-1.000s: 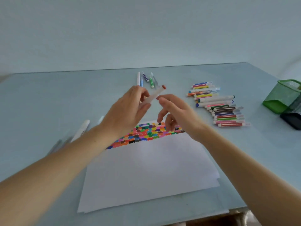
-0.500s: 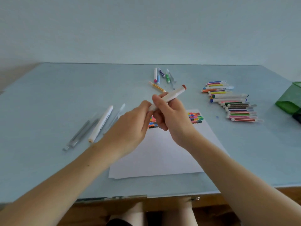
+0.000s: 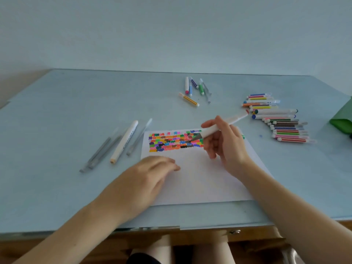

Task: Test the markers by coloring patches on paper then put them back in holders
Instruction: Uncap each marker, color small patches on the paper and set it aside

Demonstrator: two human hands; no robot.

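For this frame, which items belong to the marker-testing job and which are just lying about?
In use:
- white marker, gripped by the right hand
- paper with colour patches, left hand resting on it
- marker row at right
- marker cluster at the far side
- green holder

Lying about:
- grey pens
- white capped marker
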